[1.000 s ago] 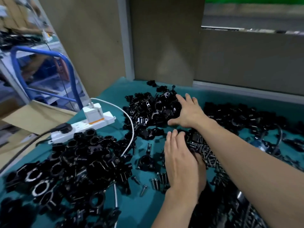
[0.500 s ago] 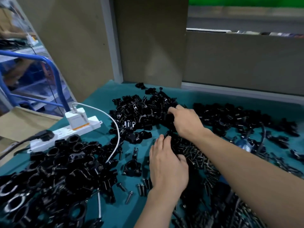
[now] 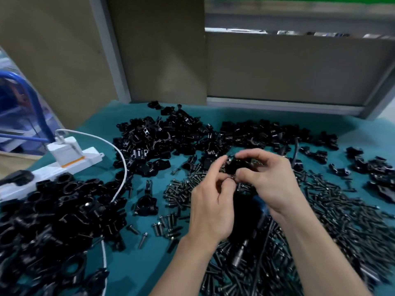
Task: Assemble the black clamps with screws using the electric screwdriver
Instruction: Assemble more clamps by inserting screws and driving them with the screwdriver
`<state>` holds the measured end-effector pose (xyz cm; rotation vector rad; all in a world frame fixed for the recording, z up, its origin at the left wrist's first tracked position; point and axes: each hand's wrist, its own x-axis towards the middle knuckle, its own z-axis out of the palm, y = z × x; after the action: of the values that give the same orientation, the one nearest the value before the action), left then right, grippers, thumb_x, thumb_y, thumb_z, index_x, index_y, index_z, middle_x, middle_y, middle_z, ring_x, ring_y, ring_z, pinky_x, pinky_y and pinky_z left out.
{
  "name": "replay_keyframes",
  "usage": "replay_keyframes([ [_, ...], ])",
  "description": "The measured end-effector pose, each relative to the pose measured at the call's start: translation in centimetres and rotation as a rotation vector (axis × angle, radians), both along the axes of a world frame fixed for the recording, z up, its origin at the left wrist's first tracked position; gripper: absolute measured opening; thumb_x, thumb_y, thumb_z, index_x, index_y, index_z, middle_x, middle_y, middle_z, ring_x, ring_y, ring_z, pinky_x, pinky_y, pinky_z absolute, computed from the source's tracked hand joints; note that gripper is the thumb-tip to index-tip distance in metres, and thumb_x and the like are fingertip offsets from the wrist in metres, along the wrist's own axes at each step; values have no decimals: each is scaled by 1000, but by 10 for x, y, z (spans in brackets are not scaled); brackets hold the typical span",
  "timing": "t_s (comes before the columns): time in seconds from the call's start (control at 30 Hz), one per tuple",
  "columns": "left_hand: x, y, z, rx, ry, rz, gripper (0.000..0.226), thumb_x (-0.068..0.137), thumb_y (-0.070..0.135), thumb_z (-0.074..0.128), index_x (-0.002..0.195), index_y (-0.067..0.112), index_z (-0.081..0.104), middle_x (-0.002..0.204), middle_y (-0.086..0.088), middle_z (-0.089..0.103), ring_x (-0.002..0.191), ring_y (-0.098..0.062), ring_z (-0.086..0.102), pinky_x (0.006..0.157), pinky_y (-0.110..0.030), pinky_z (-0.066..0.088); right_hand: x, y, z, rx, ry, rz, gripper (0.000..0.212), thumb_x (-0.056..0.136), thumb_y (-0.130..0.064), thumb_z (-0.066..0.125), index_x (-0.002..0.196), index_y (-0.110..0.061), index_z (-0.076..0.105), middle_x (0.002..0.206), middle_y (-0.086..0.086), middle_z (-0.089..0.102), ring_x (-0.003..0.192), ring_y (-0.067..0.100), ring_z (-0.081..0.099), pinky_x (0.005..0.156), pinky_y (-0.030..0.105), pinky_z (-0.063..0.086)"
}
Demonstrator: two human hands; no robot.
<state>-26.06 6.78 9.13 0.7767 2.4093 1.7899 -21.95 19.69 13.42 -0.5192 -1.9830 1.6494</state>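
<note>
Both hands have just come up: right hand (image 3: 271,178) grips a clamp (image 3: 237,166), left hand (image 3: 210,197) pinches its 8 o'clock edge. Screws (image 3: 331,210), 4 o'clock, come next.

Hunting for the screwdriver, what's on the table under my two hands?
A dark tool with a metal tip lies among loose screws below the left hand and right hand; its far end is covered.

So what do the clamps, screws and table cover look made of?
Black clamps: black with a dull sheen, moulded plastic or coated metal, cannot tell which. Screws: dark metal, glinting heads. Table cover: teal, no shine, probably fabric or a soft mat.
</note>
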Motion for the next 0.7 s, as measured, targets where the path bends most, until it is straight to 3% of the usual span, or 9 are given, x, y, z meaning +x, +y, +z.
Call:
replay_keyframes([
  [0.07, 2, 2, -3, -120, 66, 9, 51, 103, 52, 42, 153, 48, 41, 105, 19, 70, 94, -5, 67, 88, -32, 53, 11, 0, -8, 42, -7, -6, 46, 74, 11, 79, 96, -29, 80, 88, -3, 79, 82, 12, 75, 76, 31, 60],
  [0.13, -2, 3, -5, -142, 73, 12, 41, 106, 47, 48, 145, 39, 58, 116, 15, 74, 107, -7, 68, 98, -37, 54, 17, -2, -16, 61, -2, 6, 53, 76, 11, 76, 109, -31, 76, 103, -7, 78, 100, 11, 74, 94, 40, 59],
  [0.27, -7, 11, -3, 52, -70, 43, 24, 98, 24, 72, 110, 45, 75, 100, 33, 74, 98, 8, 69, 89, -19, 56, 21, -3, -22, 16, 5, -14, 57, 86, 2, 74, 126, -38, 65, 130, -10, 71, 124, 5, 64, 105, 40, 54],
  [0.33, -5, 15, -5, 117, -23, 101, 28, 95, 20, 76, 112, 42, 76, 94, 43, 69, 94, 14, 68, 84, -8, 52, 21, -3, -23, 111, -69, -92, 49, 91, -14, 76, 130, -41, 63, 130, -10, 71, 119, -1, 64, 103, 31, 54],
  [0.47, -4, 13, -11, 118, 289, 206, 28, 92, 12, 79, 115, 28, 80, 102, 29, 70, 100, 17, 63, 87, -1, 44, 21, -16, -22, 252, -150, -145, 18, 95, -34, 67, 112, -36, 70, 86, -15, 75, 79, -5, 69, 83, 30, 60],
  [0.53, -4, 11, -13, 123, 355, 206, 34, 88, 2, 80, 114, 24, 81, 107, 24, 69, 102, 14, 62, 88, -2, 45, 21, -16, -21, 208, -162, -47, 26, 90, -46, 65, 110, -30, 71, 93, -5, 77, 87, 10, 72, 85, 36, 58],
  [0.6, -6, 9, -13, 139, 324, 135, 41, 83, 0, 82, 113, 28, 81, 107, 23, 70, 105, 6, 66, 89, -9, 50, 21, -13, -20, 130, -186, 20, 56, 85, -55, 66, 128, -20, 66, 125, 6, 71, 118, 24, 66, 103, 47, 53],
  [0.63, -6, 8, -12, 137, 307, 91, 42, 82, 4, 83, 114, 31, 80, 107, 22, 71, 106, 2, 67, 90, -14, 53, 21, -11, -19, 78, -179, 25, 57, 88, -50, 69, 133, -15, 63, 132, 8, 68, 124, 27, 63, 107, 53, 50],
  [0.7, -7, 5, -10, 168, 180, -32, 52, 77, 15, 80, 124, 37, 75, 109, 18, 72, 107, -7, 70, 90, -22, 56, 23, -6, -19, 30, -119, 28, 30, 95, -26, 69, 123, -15, 69, 117, 3, 73, 109, 22, 68, 101, 56, 53],
])
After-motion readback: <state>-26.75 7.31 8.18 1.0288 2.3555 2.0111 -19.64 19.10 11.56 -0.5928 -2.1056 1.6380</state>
